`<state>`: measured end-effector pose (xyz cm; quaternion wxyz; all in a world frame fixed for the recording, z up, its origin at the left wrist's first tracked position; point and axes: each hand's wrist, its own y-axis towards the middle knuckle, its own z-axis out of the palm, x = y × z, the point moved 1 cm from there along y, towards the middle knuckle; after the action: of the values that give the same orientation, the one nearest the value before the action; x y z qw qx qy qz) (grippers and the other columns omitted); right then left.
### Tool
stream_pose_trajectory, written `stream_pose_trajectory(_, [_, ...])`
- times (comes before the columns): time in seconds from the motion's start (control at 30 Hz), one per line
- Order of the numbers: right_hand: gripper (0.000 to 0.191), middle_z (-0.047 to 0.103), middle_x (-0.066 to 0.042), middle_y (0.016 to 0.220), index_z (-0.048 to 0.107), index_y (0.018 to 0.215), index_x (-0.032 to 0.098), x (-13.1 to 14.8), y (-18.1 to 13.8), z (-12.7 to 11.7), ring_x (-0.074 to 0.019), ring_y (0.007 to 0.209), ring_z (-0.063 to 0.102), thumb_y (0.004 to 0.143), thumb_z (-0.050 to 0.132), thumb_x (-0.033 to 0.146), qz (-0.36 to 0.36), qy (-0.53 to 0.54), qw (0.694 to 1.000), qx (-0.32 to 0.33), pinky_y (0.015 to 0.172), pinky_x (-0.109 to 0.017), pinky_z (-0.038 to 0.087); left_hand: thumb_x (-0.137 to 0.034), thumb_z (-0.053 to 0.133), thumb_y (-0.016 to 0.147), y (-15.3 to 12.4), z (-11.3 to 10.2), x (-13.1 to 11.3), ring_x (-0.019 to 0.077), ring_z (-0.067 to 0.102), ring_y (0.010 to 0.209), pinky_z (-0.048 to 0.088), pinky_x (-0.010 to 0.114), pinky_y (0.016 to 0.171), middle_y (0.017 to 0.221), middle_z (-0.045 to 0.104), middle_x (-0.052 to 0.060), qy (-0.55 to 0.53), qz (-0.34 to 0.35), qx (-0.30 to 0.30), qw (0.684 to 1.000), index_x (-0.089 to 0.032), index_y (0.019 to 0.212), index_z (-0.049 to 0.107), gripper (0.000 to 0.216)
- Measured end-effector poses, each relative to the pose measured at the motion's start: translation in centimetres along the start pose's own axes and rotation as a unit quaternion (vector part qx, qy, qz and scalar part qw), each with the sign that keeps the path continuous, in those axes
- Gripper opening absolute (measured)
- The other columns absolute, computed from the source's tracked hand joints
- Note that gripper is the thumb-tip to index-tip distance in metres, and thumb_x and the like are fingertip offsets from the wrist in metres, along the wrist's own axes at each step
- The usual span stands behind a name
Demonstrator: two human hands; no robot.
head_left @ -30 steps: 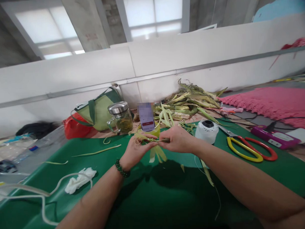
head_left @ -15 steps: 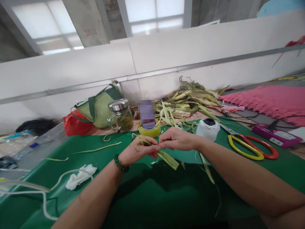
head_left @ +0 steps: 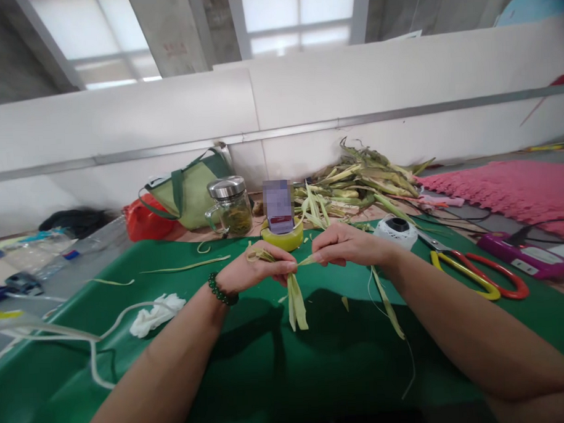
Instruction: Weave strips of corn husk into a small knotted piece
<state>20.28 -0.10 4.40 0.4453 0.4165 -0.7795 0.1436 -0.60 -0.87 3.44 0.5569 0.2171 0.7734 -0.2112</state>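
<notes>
My left hand (head_left: 260, 269), with a green bead bracelet (head_left: 221, 289) at its wrist, is closed around a small bundle of pale green corn husk strips (head_left: 296, 303). Their wide ends hang below the fingers, and thin curled ends stick out above the knuckles. To its right, my right hand (head_left: 341, 243) pinches the end of a narrow husk strip (head_left: 306, 260) that runs across from the left fingertips. Beyond the right hand stands a spool of white thread (head_left: 395, 231). What lies inside the left fist is hidden.
Scissors (head_left: 469, 266) with red and yellow handles lie at right, near a purple power strip (head_left: 526, 255). Behind are a husk pile (head_left: 364, 178), a phone (head_left: 279, 205) on a yellow tape roll (head_left: 283, 237) and a glass mug (head_left: 236, 213). Crumpled tissue (head_left: 156, 314) lies left on green cloth (head_left: 177, 388).
My right hand has drawn away to the right, and a strip now stretches between the hands. The hanging husk ends have swung from slanting right to pointing down. The view has shifted slightly left.
</notes>
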Motion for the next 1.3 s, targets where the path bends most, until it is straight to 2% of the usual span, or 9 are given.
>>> stream_pose_trajectory(0.27, [0.031,0.042,0.006,0.041,0.053,0.056,0.014,-0.2,0.6,1.1,-0.0049,0.039,0.036,0.079,0.056,0.035,0.013,-0.014,1.000,-0.022,0.040,-0.018,0.027,-0.033,0.070,0.070,0.1,0.9,0.5,0.0098,0.056,0.052,0.049,0.019,0.052,0.060,0.063,0.002,0.055,0.010,0.073,0.996,-0.013,0.075,0.072,0.021])
stream_pose_trajectory(0.5, [0.033,0.037,0.007,0.038,0.052,0.052,0.014,-0.8,0.1,-0.3,-0.0044,0.037,0.033,0.079,0.058,0.032,0.009,0.023,1.000,-0.018,0.039,-0.019,0.025,-0.039,0.070,0.071,0.1,-0.2,0.3,0.0113,0.058,0.058,0.050,0.022,0.057,0.070,0.067,0.004,0.056,-0.028,0.057,0.996,-0.012,0.079,0.072,0.029])
stream_pose_trajectory(0.6, [0.033,0.040,0.006,0.039,0.055,0.055,0.013,-1.3,0.4,-0.2,-0.0045,0.037,0.035,0.078,0.061,0.036,0.008,0.101,0.993,-0.059,0.039,-0.019,0.028,-0.039,0.071,0.070,0.2,-0.9,0.6,0.0108,0.057,0.058,0.047,0.021,0.056,0.067,0.067,0.004,0.035,0.000,0.050,0.998,-0.012,0.075,0.072,0.027])
stream_pose_trajectory(0.67, [0.035,0.051,0.003,0.049,0.059,0.063,0.013,-1.8,0.8,0.3,-0.0065,0.043,0.045,0.079,0.057,0.044,0.001,0.203,0.972,-0.117,0.044,-0.019,0.036,-0.039,0.071,0.070,0.4,-1.2,1.0,0.0098,0.055,0.058,0.045,0.020,0.055,0.065,0.065,0.003,0.009,0.034,0.035,0.999,-0.012,0.073,0.071,0.027])
stream_pose_trajectory(0.77, [0.041,0.065,-0.004,0.075,0.061,0.082,0.013,-2.3,1.6,1.5,-0.0125,0.067,0.061,0.078,0.053,0.053,0.037,0.290,0.954,-0.072,0.062,-0.024,0.048,-0.042,0.068,0.073,0.6,-1.4,1.5,0.0081,0.054,0.057,0.044,0.018,0.054,0.067,0.064,0.001,-0.049,0.076,0.016,0.996,-0.013,0.078,0.069,0.029])
stream_pose_trajectory(0.87, [0.038,0.062,-0.002,0.069,0.058,0.079,0.014,-2.5,2.0,2.6,-0.0102,0.059,0.057,0.077,0.059,0.051,0.054,0.230,0.972,-0.009,0.056,-0.023,0.046,-0.042,0.068,0.073,0.7,-1.2,1.6,0.0085,0.055,0.060,0.044,0.018,0.055,0.068,0.062,0.001,-0.047,0.095,0.018,0.994,-0.013,0.077,0.067,0.029])
stream_pose_trajectory(0.97, [0.043,0.049,0.003,0.050,0.050,0.063,0.015,-2.4,1.9,2.7,-0.0062,0.044,0.044,0.082,0.053,0.053,0.028,0.092,0.995,-0.033,0.043,-0.019,0.035,-0.042,0.072,0.069,0.8,-0.6,1.5,0.0076,0.053,0.056,0.044,0.019,0.054,0.065,0.061,0.000,-0.058,0.093,-0.020,0.994,-0.012,0.075,0.064,0.031])
stream_pose_trajectory(1.07, [0.046,0.043,0.005,0.046,0.047,0.058,0.015,-2.2,1.6,2.1,-0.0051,0.041,0.037,0.083,0.050,0.053,0.011,0.006,0.999,-0.041,0.041,-0.019,0.028,-0.040,0.075,0.064,1.0,0.0,1.6,0.0066,0.051,0.052,0.043,0.018,0.052,0.060,0.059,-0.001,-0.075,0.076,-0.067,0.992,-0.012,0.069,0.063,0.031])
stream_pose_trajectory(1.3, [0.038,0.037,0.008,0.040,0.056,0.064,0.013,-1.6,0.5,0.0,-0.0040,0.038,0.032,0.082,0.054,0.046,0.046,0.014,0.998,0.042,0.041,-0.019,0.027,-0.039,0.079,0.056,0.7,0.2,1.1,0.0069,0.050,0.048,0.044,0.019,0.049,0.055,0.058,-0.001,-0.072,-0.005,-0.029,0.997,-0.011,0.065,0.067,0.032])
